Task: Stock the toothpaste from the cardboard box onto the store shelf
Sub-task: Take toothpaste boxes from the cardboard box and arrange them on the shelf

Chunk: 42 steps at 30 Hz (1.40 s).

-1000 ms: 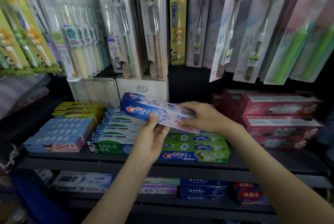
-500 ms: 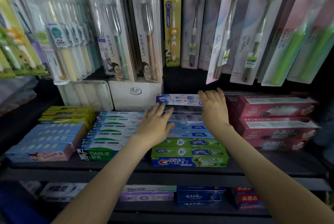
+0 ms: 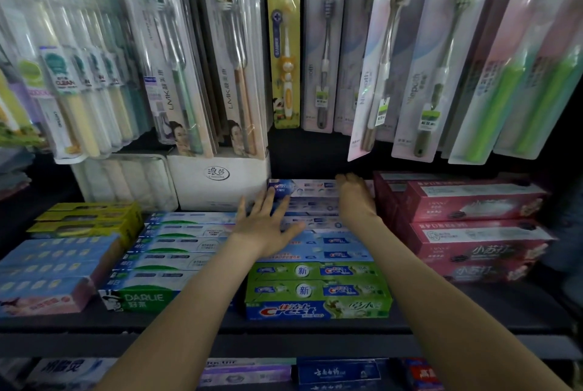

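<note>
Shelf (image 3: 473, 323) stocks Crest boxes (image 3: 318, 310) beside DARLIE boxes (image 3: 142, 299).

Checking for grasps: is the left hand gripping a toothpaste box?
No, the left hand lies flat, fingers spread, on top of the stacked toothpaste boxes.

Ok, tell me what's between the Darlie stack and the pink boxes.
Head view: a column of Crest toothpaste, green Crest boxes in front, blue Crest boxes behind, with the left hand and right hand on the rear ones.
</note>
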Each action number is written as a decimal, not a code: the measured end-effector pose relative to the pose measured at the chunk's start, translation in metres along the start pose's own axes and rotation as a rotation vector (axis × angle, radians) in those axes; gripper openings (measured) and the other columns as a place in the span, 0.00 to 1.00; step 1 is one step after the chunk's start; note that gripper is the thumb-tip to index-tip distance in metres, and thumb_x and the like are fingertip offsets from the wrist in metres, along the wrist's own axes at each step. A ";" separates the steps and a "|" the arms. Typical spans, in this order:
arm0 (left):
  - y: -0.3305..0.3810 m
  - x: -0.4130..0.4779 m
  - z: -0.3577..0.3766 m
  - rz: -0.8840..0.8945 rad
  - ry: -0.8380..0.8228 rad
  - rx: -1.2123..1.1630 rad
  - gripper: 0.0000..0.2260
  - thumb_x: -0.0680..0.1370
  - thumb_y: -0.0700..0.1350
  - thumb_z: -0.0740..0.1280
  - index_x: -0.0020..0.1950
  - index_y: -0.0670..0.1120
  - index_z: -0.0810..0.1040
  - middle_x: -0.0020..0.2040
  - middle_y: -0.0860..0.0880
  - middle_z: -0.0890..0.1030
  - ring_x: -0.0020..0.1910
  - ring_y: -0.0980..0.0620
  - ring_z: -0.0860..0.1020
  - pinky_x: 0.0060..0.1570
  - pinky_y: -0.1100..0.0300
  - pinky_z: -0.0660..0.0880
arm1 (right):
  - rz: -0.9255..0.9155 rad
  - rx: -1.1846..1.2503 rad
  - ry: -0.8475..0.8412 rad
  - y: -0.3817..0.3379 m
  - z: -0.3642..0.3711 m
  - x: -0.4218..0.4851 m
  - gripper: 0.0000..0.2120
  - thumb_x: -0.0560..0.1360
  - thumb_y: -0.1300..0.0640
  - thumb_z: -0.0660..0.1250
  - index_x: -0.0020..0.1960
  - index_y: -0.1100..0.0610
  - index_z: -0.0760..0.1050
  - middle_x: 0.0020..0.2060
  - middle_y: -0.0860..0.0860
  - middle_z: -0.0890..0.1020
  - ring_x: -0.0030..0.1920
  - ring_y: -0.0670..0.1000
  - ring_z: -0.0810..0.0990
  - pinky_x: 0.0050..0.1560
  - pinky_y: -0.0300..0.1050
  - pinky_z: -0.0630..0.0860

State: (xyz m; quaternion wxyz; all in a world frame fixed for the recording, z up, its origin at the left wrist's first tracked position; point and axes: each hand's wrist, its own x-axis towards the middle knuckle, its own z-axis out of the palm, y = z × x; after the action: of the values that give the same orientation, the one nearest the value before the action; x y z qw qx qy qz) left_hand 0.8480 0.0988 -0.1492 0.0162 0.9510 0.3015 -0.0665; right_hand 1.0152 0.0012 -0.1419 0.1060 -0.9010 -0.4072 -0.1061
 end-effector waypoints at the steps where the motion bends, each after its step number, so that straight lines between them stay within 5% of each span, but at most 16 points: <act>1: 0.000 0.000 0.001 -0.003 -0.012 -0.017 0.34 0.77 0.69 0.41 0.78 0.56 0.35 0.77 0.49 0.30 0.76 0.50 0.33 0.72 0.44 0.31 | -0.018 -0.013 -0.015 0.000 0.002 0.001 0.29 0.76 0.67 0.63 0.74 0.60 0.58 0.71 0.58 0.64 0.73 0.58 0.59 0.72 0.46 0.56; 10: 0.003 -0.009 0.003 0.007 -0.028 -0.148 0.33 0.80 0.66 0.46 0.79 0.53 0.38 0.77 0.47 0.32 0.78 0.47 0.38 0.74 0.52 0.38 | -0.104 -0.083 -0.087 0.007 0.002 0.006 0.29 0.77 0.68 0.57 0.76 0.57 0.57 0.70 0.57 0.68 0.70 0.57 0.65 0.70 0.46 0.60; 15: 0.002 -0.007 0.008 -0.019 -0.054 -0.055 0.33 0.79 0.67 0.43 0.79 0.53 0.39 0.79 0.46 0.36 0.78 0.48 0.38 0.75 0.48 0.38 | -0.172 0.005 -0.228 0.011 0.006 0.007 0.32 0.77 0.72 0.54 0.77 0.53 0.55 0.73 0.57 0.64 0.71 0.59 0.64 0.71 0.49 0.62; 20: 0.003 -0.011 0.004 -0.025 -0.046 -0.045 0.30 0.81 0.63 0.43 0.79 0.52 0.40 0.79 0.47 0.39 0.78 0.49 0.38 0.75 0.47 0.36 | -0.189 0.059 -0.410 0.005 0.002 0.002 0.23 0.83 0.58 0.50 0.78 0.54 0.53 0.77 0.57 0.56 0.75 0.58 0.56 0.73 0.49 0.55; 23: 0.007 -0.024 0.000 -0.028 0.014 -0.086 0.28 0.83 0.60 0.43 0.80 0.50 0.42 0.79 0.47 0.40 0.78 0.51 0.38 0.74 0.46 0.34 | -0.165 0.197 -0.310 -0.004 -0.003 -0.014 0.22 0.83 0.57 0.51 0.77 0.58 0.57 0.76 0.57 0.57 0.75 0.57 0.55 0.74 0.49 0.52; 27: 0.023 -0.061 -0.006 -0.044 0.089 -0.103 0.29 0.83 0.58 0.48 0.80 0.48 0.43 0.79 0.46 0.41 0.78 0.49 0.40 0.73 0.45 0.36 | -0.200 0.386 -0.105 -0.015 -0.018 -0.061 0.20 0.78 0.65 0.56 0.70 0.63 0.69 0.68 0.59 0.69 0.67 0.60 0.68 0.67 0.53 0.67; 31: 0.054 -0.118 -0.011 -0.053 0.144 -0.172 0.27 0.83 0.54 0.55 0.79 0.48 0.51 0.79 0.44 0.52 0.78 0.44 0.51 0.76 0.45 0.47 | -0.266 0.456 -0.015 -0.018 -0.046 -0.128 0.18 0.78 0.64 0.59 0.68 0.63 0.70 0.64 0.58 0.72 0.66 0.57 0.68 0.65 0.45 0.65; 36: 0.109 -0.183 -0.035 0.075 0.230 -0.279 0.23 0.83 0.50 0.56 0.77 0.46 0.58 0.74 0.45 0.65 0.69 0.44 0.68 0.62 0.53 0.68 | -0.227 0.542 0.058 0.005 -0.098 -0.206 0.17 0.79 0.61 0.61 0.67 0.61 0.71 0.62 0.56 0.74 0.64 0.54 0.70 0.62 0.42 0.68; 42: 0.194 -0.233 -0.039 0.384 0.292 -0.323 0.21 0.82 0.52 0.57 0.74 0.46 0.64 0.66 0.44 0.74 0.61 0.43 0.74 0.52 0.52 0.72 | -0.067 0.441 0.180 0.075 -0.157 -0.315 0.15 0.78 0.62 0.62 0.64 0.59 0.73 0.55 0.53 0.77 0.57 0.53 0.74 0.52 0.38 0.68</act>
State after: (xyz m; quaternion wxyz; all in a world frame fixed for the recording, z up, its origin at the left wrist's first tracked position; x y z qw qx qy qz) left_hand 0.7756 -0.1903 -0.0802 0.1359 0.9753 0.1217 0.1244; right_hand 0.8522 -0.3145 -0.0872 0.3325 -0.8289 -0.4390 -0.0979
